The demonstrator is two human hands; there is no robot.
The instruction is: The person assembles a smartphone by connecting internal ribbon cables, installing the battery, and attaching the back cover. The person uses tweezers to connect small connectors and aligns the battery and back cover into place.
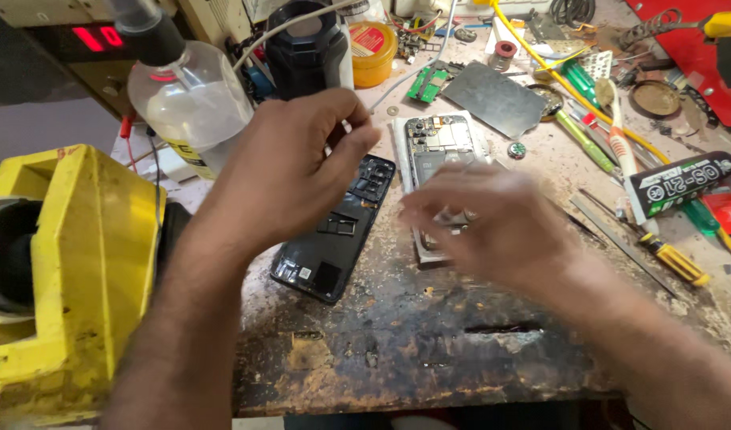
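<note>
An opened phone point(438, 143) with its circuit boards showing lies face down on the worn wooden bench point(429, 350). Beside it on the left lies a black back cover point(333, 239). My left hand point(290, 163) hovers above the cover with fingers curled and pinched together; whether anything small sits between them is hidden. My right hand point(489, 223) is blurred by motion over the lower half of the phone, fingers spread, and I see nothing held in it.
A yellow machine point(70, 271) stands at the left. A clear plastic bottle point(190, 91), a black cylinder point(305, 52) and a yellow tin point(372, 52) stand behind. Screwdrivers point(668, 255), a black glue tube point(680, 183), tweezers and small parts crowd the right side.
</note>
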